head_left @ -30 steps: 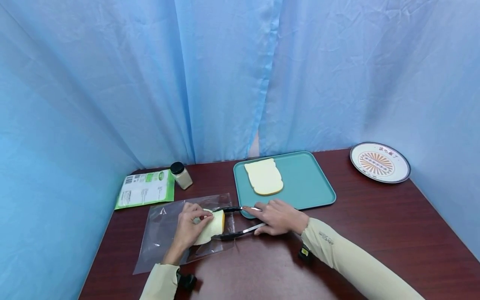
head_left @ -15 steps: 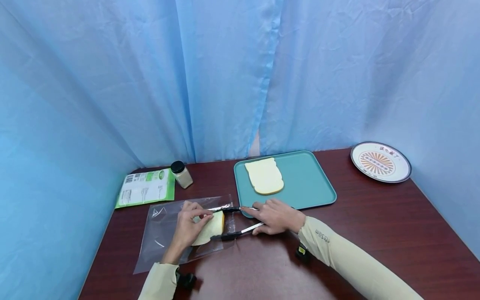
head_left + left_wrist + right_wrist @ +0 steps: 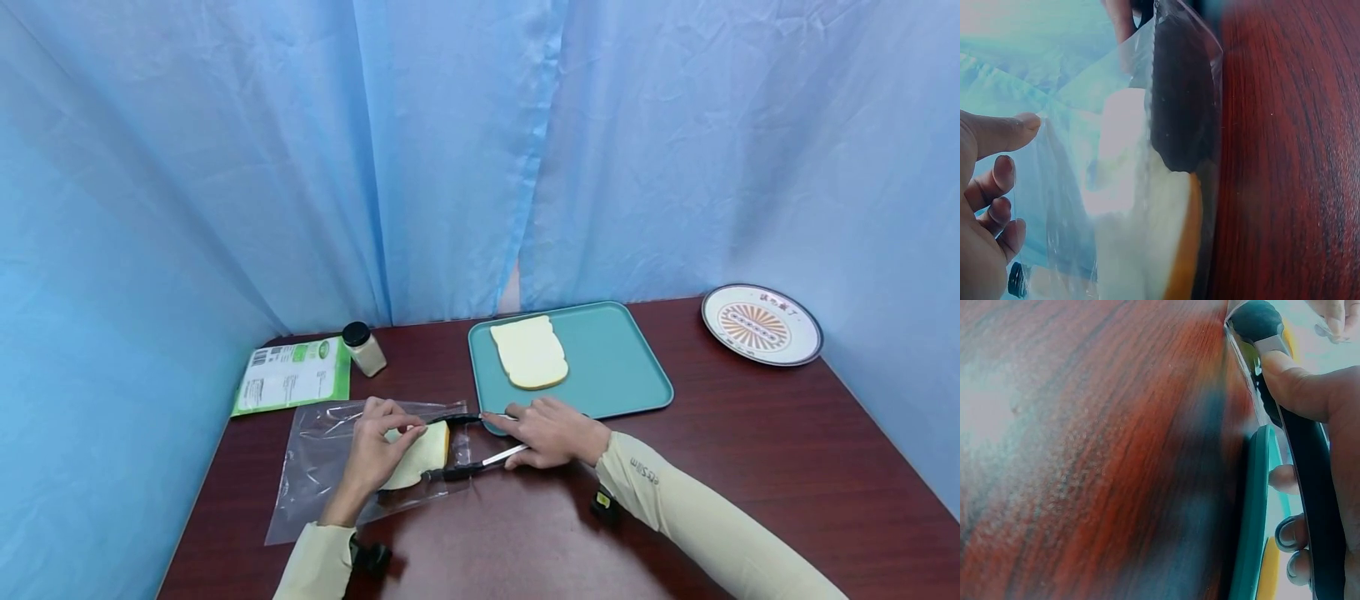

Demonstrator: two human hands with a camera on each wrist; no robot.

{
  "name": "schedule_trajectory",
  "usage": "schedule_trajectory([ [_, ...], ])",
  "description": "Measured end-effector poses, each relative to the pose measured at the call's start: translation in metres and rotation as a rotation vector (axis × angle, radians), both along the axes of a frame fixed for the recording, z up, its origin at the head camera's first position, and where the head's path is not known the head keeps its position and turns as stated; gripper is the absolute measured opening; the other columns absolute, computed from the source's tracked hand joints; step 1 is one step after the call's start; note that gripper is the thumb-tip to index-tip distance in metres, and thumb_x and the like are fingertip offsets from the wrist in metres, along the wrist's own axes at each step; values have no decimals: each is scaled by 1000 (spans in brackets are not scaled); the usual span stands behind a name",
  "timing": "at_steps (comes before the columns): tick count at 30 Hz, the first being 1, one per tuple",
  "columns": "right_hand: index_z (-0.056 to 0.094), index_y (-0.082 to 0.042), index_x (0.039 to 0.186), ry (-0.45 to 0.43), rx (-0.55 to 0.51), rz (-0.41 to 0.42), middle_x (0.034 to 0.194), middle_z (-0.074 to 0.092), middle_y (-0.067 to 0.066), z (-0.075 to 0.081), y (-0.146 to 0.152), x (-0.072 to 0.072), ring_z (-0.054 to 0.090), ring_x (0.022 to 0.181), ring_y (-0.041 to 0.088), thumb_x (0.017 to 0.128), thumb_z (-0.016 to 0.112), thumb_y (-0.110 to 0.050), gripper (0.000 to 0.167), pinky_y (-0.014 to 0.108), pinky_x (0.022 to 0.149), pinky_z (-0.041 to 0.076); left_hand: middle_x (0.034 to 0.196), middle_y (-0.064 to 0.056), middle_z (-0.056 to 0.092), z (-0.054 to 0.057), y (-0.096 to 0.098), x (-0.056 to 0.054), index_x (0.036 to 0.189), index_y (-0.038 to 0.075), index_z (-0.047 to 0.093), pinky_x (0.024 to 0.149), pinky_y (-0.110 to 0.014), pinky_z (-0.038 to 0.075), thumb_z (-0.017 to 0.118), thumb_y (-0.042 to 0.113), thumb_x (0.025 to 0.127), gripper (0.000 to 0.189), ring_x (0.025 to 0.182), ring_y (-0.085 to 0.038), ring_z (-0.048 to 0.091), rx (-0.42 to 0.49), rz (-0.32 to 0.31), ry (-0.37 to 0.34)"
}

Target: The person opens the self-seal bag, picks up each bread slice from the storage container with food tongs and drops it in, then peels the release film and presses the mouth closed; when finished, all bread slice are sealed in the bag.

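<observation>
Head feed: I've got the left hand (image 3: 375, 446) pinching thumb to index on the film of a clear bag (image 3: 311, 479) laid flat on the dark wood table (image 3: 540, 537). Bread slice (image 3: 423, 454) sits inside at the bag's right end, lying down, orange crust facing right. Right hand (image 3: 555, 435) grips black-tipped tongs (image 3: 455, 472), arms spread, one tip along each side of that slice. Past them: teal tray (image 3: 615, 367) carrying a second slice (image 3: 530, 354), patterned plate (image 3: 761, 325) far right, black-lidded jar (image 3: 366, 352) beside a green-and-white packet (image 3: 288, 379), blue curtain (image 3: 450, 167) behind.

Left wrist: film runs from the hand over the slice and a tong tip; tip reads as touching the slice's end. One digit reaches out to the film, others curl loosely; the pinch itself I can't confirm from here.

Right wrist: thumb presses the near tong arm, fingers bent on the far side. Tray rim just beside them. Left fingertips at top right, cropped; can't tell their grip there.
</observation>
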State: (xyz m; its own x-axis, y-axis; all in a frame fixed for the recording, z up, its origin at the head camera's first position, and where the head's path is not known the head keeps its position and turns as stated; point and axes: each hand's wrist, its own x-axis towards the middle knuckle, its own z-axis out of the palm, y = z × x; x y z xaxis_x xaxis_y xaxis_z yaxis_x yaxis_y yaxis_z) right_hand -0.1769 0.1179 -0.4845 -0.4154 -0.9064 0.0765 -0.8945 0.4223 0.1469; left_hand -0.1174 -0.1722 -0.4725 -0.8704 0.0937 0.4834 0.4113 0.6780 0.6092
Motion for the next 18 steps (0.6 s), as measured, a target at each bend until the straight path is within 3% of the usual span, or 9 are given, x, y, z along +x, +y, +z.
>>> schedule_trajectory([
  [13, 49, -14, 147, -15, -22, 9, 98, 67, 2, -2, 1, -1, 46, 47, 14, 95, 52, -63, 72, 28, 50, 41, 69, 6, 56, -8, -1, -1, 79, 11, 80, 79, -34, 35, 83, 5, 77, 6, 81, -8, 44, 24, 5, -43],
  [18, 47, -14, 149, -23, -35, 10, 102, 67, 2, -2, 0, -3, 48, 49, 13, 95, 52, -63, 73, 27, 51, 43, 68, 5, 57, -9, -1, -3, 78, 10, 80, 76, -33, 39, 85, 5, 75, 8, 80, -9, 46, 25, -5, -6],
])
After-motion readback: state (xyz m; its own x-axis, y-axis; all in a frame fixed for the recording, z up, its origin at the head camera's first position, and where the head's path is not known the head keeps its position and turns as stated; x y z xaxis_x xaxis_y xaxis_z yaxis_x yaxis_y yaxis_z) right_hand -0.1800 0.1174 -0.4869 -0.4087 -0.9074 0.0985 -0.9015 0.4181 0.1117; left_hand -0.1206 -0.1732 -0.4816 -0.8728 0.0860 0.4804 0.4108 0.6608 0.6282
